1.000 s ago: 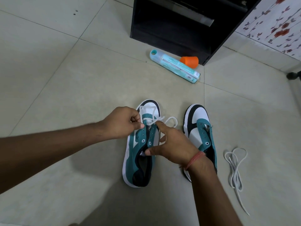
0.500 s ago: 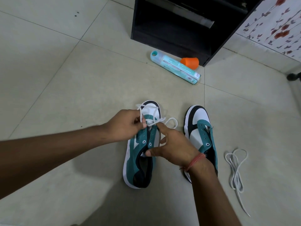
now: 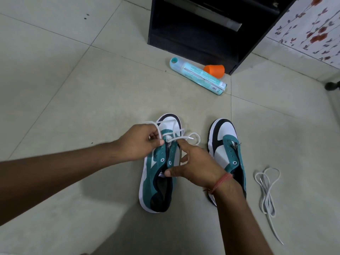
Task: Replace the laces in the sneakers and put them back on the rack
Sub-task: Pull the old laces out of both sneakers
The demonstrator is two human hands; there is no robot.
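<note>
Two teal, white and black sneakers stand side by side on the tiled floor. Over the left sneaker (image 3: 156,173), my left hand (image 3: 139,142) pinches a white lace (image 3: 191,138) that runs through its front eyelets and loops out to the right. My right hand (image 3: 195,162) grips the sneaker's right eyelet flap, thumb at the tongue. The right sneaker (image 3: 225,144) has bare eyelets, its heel hidden behind my right wrist. A second white lace (image 3: 266,192) lies loose on the floor to its right.
A black shoe rack (image 3: 193,32) stands at the back. In front of it lie a light-blue spray can (image 3: 196,76) and an orange cap (image 3: 215,70). A floral wall panel (image 3: 316,24) fills the top right corner, with a dark furniture foot (image 3: 331,86) below it.
My left hand has drawn the lace up and to the left, so a longer strand now shows above the toe. My right hand stays on the flap.
</note>
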